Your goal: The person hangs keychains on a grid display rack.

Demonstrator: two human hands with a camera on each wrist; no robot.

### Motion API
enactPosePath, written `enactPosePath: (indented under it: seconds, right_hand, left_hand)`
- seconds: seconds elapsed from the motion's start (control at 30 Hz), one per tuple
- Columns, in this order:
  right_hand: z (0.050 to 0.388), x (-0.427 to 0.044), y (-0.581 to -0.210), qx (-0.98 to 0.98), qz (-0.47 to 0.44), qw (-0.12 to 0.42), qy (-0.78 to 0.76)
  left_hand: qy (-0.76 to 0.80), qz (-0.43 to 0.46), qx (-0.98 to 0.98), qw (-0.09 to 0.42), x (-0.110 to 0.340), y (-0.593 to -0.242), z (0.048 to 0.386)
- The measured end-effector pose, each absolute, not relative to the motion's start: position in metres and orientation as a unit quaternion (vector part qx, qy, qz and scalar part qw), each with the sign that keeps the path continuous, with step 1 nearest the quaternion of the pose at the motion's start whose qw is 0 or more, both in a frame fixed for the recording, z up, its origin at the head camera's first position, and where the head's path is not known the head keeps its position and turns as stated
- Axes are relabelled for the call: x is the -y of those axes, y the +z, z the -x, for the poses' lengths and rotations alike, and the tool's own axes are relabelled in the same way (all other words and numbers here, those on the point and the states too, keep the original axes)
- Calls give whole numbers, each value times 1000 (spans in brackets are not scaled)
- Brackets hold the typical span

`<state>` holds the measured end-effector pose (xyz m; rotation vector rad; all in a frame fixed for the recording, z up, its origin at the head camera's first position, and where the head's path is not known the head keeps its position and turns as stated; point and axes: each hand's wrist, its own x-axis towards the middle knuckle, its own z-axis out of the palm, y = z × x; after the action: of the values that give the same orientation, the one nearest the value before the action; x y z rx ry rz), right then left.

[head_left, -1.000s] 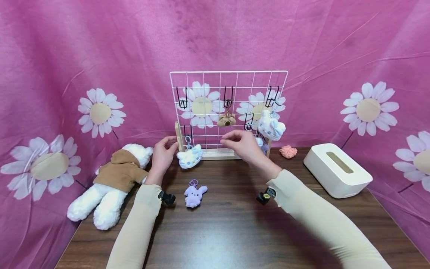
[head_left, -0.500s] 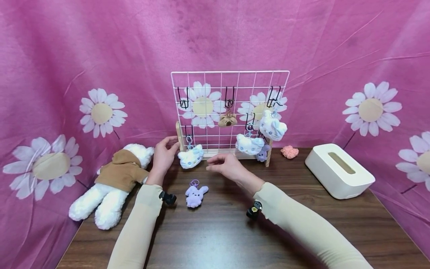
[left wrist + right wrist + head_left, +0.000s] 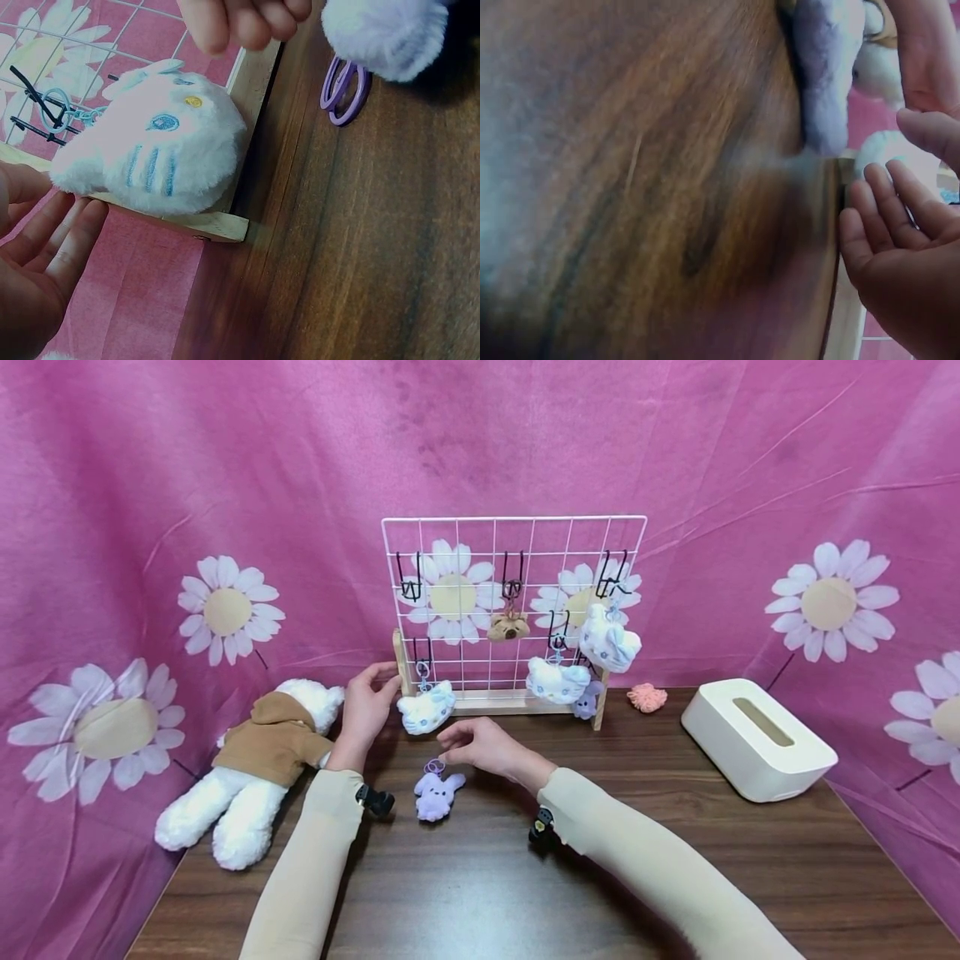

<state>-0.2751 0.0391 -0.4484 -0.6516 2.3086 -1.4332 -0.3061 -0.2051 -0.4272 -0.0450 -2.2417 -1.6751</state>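
My left hand [image 3: 367, 703] is at the left wooden post [image 3: 402, 662] of a white wire grid rack, its fingertips touching the post. Beside it hangs a white-and-blue plush cat-head keychain [image 3: 161, 142] on a black hook. Over the table, my right hand [image 3: 483, 748] reaches the purple ring [image 3: 433, 767] of a lilac plush rabbit keychain [image 3: 435, 797] lying there. In the right wrist view, this hand's fingers [image 3: 889, 214] are loosely bent and apart from the thumb. Whether the thumb touches the ring cannot be made out.
On the rack hang a brown bear keychain [image 3: 508, 627], more white cat keychains [image 3: 557, 681] and a purple plush [image 3: 587, 702]. A white teddy in a brown hoodie [image 3: 273, 743] lies left. Right stand a coral plush piece [image 3: 647, 697] and a white tissue box [image 3: 757, 739].
My right hand has come down and left from in front of the rack to the rabbit keychain's ring, uncovering the lower right cat keychain. My left hand stays at the post.
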Motion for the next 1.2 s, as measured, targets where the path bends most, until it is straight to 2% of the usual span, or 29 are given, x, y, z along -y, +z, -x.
enactPosePath:
  seconds: [0.33,0.73,1.2]
  right_hand:
    - [284,-35,-462,-813,230,199,-497]
    - [283,-30,-460,-846,256,197,-424]
    - [285,-24,-452,-852,250,228,-399]
  left_hand:
    - [-580,18,797,170,206,-427,306]
    - [-577,11,799,170,205,-426,306]
    - [-584,16,793,173,206,-427,305]
